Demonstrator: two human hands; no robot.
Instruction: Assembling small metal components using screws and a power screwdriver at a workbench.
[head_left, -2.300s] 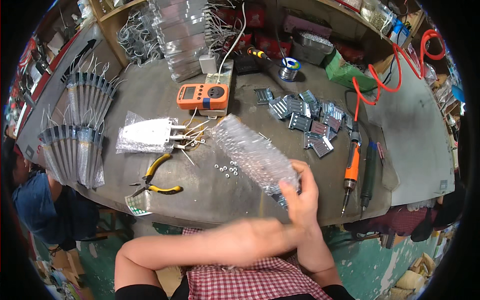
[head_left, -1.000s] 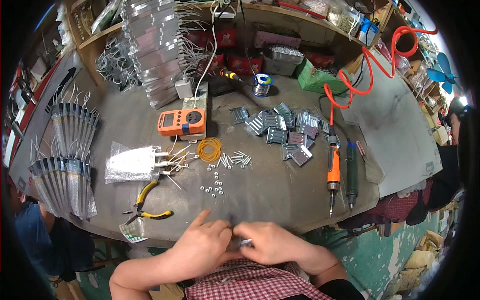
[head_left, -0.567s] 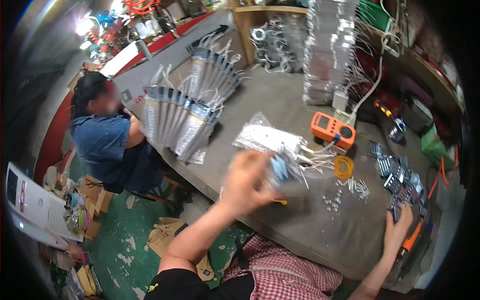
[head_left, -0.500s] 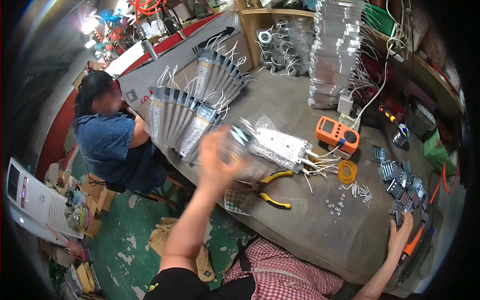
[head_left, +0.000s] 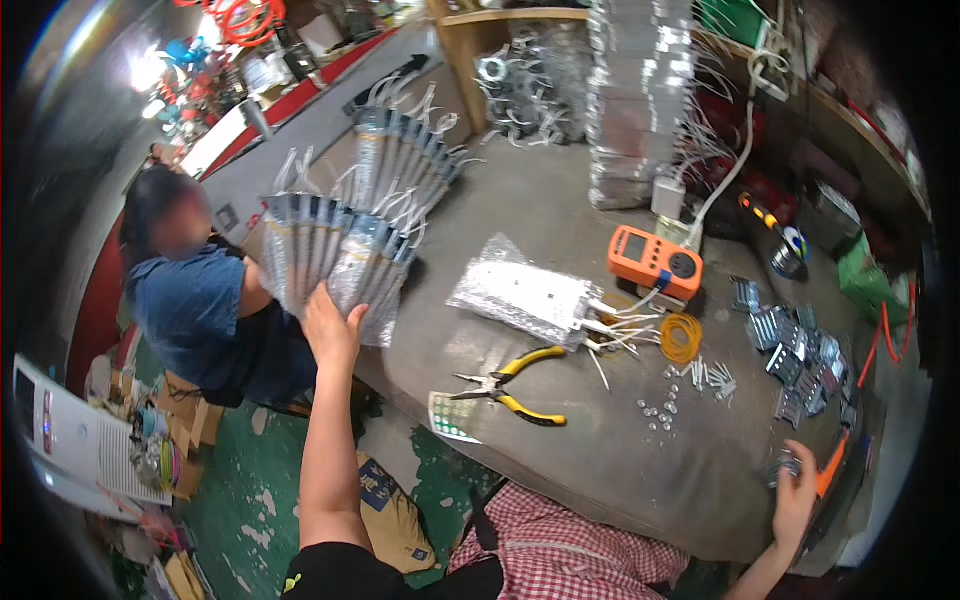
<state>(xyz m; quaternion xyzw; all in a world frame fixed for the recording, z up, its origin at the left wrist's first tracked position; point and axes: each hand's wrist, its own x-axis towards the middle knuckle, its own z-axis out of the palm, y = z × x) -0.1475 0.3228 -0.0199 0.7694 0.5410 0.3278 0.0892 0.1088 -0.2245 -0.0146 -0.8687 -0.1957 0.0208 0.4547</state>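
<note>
And there's a bold black arrow (head_left: 397,82) on the grey board (head_left: 322,122)! Red marking (head_left: 253,220) lower down, too small to read; display (head_left: 634,246) on the orange meter (head_left: 655,264), illegible.

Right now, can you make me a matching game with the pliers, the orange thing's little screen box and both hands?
Things
1. Pliers
2. Meter
3. Left hand
4. Right hand

Clues
A. Next to a small metal piece
B. Orange, with a screen
C. Lying open, yellow and black
D. At the silvery wrapped bundles

Right pairs: 1-C, 2-B, 3-D, 4-A
</note>
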